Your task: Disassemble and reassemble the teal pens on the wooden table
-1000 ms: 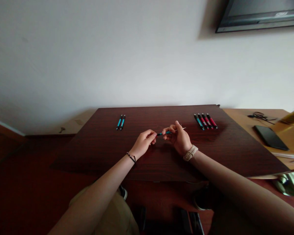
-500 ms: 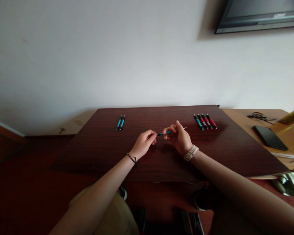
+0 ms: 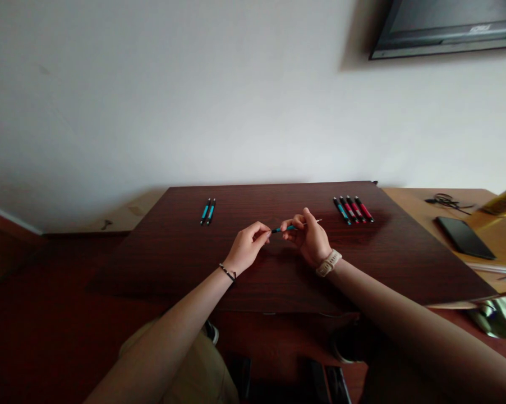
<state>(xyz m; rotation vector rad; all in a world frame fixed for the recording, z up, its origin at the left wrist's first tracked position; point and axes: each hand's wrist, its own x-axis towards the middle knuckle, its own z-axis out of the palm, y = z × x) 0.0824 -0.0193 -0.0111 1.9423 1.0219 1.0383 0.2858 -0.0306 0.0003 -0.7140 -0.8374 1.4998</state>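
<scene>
- Holding one teal pen (image 3: 285, 228) above the dark wooden table (image 3: 185, 264): left hand (image 3: 247, 247) pinches its tip end, right hand (image 3: 308, 238) grips the barrel.
- Pen: judged light, stiff, smooth; best gripped mid-barrel. A thin pale rod projects past the right fingers; what it is cannot be made out.
- Farther back: two teal pens (image 3: 208, 211) to the left, four mixed pens (image 3: 353, 209) to the right.
- Wall screen (image 3: 450, 28) cut off.

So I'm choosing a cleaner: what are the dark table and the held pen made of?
The table looks like dark reddish wood or veneer, with visible grain and a soft sheen. The pen looks like teal and black plastic; too small to confirm.
</scene>
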